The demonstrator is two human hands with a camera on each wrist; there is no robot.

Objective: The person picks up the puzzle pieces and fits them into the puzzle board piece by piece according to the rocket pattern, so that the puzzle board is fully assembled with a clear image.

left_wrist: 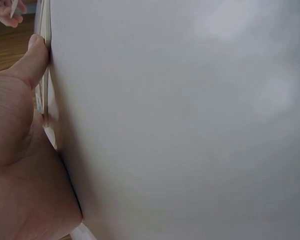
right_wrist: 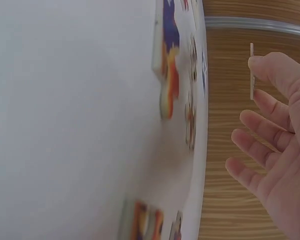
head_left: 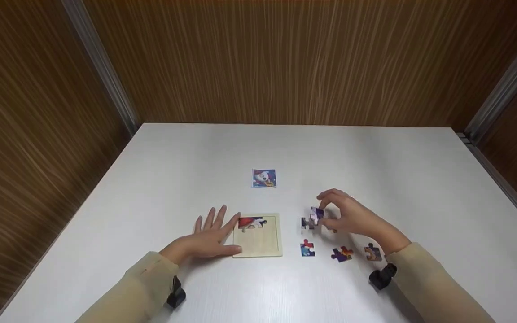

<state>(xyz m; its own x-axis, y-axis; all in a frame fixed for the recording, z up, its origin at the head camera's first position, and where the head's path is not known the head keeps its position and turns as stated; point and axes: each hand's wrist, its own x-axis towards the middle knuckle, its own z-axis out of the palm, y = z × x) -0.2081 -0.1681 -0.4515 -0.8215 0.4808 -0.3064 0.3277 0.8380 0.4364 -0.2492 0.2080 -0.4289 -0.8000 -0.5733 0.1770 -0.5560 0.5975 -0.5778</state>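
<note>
A square wooden puzzle tray [head_left: 258, 244] lies on the table with joined pieces [head_left: 250, 222] in its upper left corner. My left hand [head_left: 211, 237] rests at the tray's left side, fingers spread, thumb on its lower left edge. Between thumb and index finger, my right hand [head_left: 350, 217] pinches a purple and white puzzle piece [head_left: 316, 215], held above the table. In the right wrist view that piece [right_wrist: 252, 72] appears edge-on, the other fingers apart from it. Below it lies a dark piece [head_left: 306, 223]; another is partly hidden under the right hand.
Loose pieces lie right of the tray: a red and blue one [head_left: 307, 248], a purple and orange one [head_left: 342, 254] and a brownish one [head_left: 373, 252] by the right wrist. A small picture card [head_left: 264, 178] lies beyond the tray. Wood-grain panels [head_left: 285, 63] enclose the white table.
</note>
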